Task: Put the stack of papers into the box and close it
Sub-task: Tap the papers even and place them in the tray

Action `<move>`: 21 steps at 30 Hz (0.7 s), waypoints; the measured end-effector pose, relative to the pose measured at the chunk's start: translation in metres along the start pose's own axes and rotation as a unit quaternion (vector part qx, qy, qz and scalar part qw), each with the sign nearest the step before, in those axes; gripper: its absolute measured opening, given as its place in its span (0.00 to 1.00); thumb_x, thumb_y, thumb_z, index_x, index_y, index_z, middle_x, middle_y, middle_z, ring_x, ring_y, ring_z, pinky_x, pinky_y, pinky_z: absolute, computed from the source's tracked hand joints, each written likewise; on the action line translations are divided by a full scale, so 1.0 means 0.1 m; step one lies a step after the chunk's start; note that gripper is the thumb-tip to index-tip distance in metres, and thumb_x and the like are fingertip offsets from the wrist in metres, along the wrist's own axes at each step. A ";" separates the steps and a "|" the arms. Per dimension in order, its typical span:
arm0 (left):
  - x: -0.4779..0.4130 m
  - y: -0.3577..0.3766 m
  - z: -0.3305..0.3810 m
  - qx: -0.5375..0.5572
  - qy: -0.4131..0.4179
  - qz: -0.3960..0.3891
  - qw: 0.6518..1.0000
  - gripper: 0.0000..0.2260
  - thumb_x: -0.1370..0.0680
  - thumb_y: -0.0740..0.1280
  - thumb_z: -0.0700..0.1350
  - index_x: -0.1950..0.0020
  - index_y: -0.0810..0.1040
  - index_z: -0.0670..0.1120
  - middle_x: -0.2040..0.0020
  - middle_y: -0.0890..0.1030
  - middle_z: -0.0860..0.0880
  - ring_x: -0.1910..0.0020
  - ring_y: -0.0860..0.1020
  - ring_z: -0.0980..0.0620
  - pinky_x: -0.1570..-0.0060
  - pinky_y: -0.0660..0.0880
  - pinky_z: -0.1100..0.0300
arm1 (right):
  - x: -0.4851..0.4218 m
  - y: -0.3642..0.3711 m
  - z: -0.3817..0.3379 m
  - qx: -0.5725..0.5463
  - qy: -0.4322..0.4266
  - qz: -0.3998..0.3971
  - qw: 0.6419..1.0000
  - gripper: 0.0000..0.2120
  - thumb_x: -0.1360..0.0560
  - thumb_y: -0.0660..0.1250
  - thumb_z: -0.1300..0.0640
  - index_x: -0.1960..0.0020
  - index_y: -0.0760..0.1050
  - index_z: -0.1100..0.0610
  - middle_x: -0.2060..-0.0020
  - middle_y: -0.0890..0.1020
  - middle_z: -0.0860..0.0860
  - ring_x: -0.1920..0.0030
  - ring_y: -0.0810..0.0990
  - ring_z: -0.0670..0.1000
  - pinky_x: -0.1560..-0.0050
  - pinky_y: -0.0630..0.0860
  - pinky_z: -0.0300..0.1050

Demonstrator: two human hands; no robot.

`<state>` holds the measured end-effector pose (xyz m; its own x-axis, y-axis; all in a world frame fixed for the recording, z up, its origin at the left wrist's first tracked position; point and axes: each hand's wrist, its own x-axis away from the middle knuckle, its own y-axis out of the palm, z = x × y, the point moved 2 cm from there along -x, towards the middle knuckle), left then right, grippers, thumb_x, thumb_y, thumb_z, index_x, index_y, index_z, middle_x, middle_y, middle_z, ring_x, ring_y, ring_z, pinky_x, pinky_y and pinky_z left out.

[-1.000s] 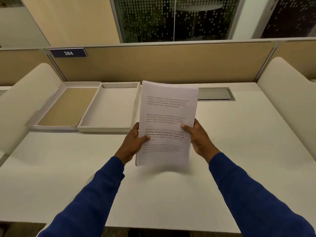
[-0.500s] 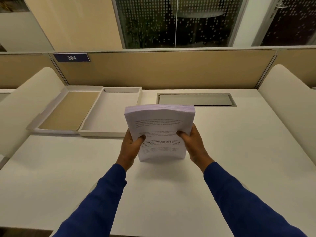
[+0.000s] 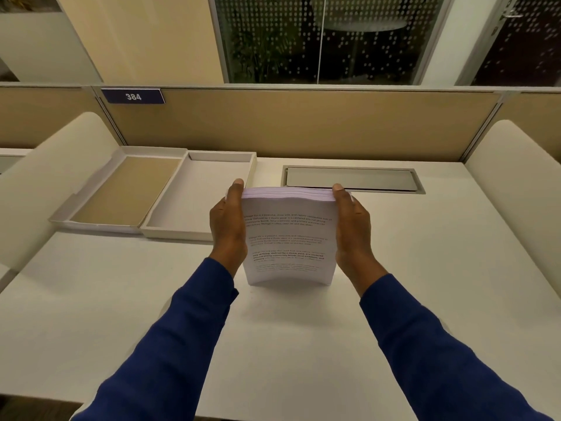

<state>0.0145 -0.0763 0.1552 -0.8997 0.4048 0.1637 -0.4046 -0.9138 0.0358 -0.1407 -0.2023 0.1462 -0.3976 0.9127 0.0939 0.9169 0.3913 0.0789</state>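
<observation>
A thick stack of printed white papers (image 3: 290,238) stands on its lower edge on the white desk (image 3: 425,284), slightly bowed. My left hand (image 3: 227,226) clasps its left side and my right hand (image 3: 352,226) its right side, fingertips at the top corners. An open shallow white box (image 3: 198,192) lies flat at the back left, just left of my left hand. Its lid (image 3: 121,192), lined in brown card, lies open beside it on the left.
A beige partition (image 3: 303,126) with a blue "384" tag (image 3: 133,96) closes the back. A grey cable hatch (image 3: 352,179) sits behind the papers. Rounded white side dividers (image 3: 516,189) flank the desk.
The stack was held up in the air, then came down onto its lower edge on the desk. Both hands slid from its lower sides up to its upper corners.
</observation>
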 end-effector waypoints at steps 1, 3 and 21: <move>0.00 0.00 0.00 -0.003 0.003 0.005 1.000 0.19 0.23 0.59 0.67 0.70 0.79 0.67 0.72 0.82 0.60 0.59 0.80 0.50 0.61 0.73 0.56 | 0.00 0.01 -0.01 0.005 0.006 0.008 1.000 0.20 0.28 0.58 0.30 0.59 0.78 0.43 0.65 0.82 0.46 0.59 0.80 0.51 0.58 0.75 0.49; 0.02 -0.01 0.00 -0.006 0.006 0.002 1.000 0.19 0.24 0.58 0.69 0.70 0.80 0.66 0.71 0.82 0.60 0.59 0.80 0.49 0.61 0.74 0.56 | 0.01 0.02 -0.03 0.012 0.006 0.013 1.000 0.20 0.28 0.58 0.29 0.61 0.78 0.42 0.65 0.82 0.46 0.59 0.80 0.52 0.58 0.75 0.50; 0.07 -0.16 -0.69 0.017 0.081 -0.063 0.995 0.17 0.27 0.67 0.45 0.40 0.78 0.59 0.48 0.84 0.52 0.46 0.83 0.48 0.52 0.83 0.52 | 0.06 -0.17 0.57 0.046 -0.071 -0.095 0.992 0.19 0.25 0.72 0.48 0.35 0.75 0.43 0.47 0.85 0.43 0.47 0.84 0.45 0.54 0.85 0.44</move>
<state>0.0033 -0.0567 0.0879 -0.8578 0.5140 -0.0042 -0.5126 -0.8549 0.0797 -0.1571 -0.1968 0.0892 -0.5602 0.8265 -0.0556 0.8280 0.5606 -0.0096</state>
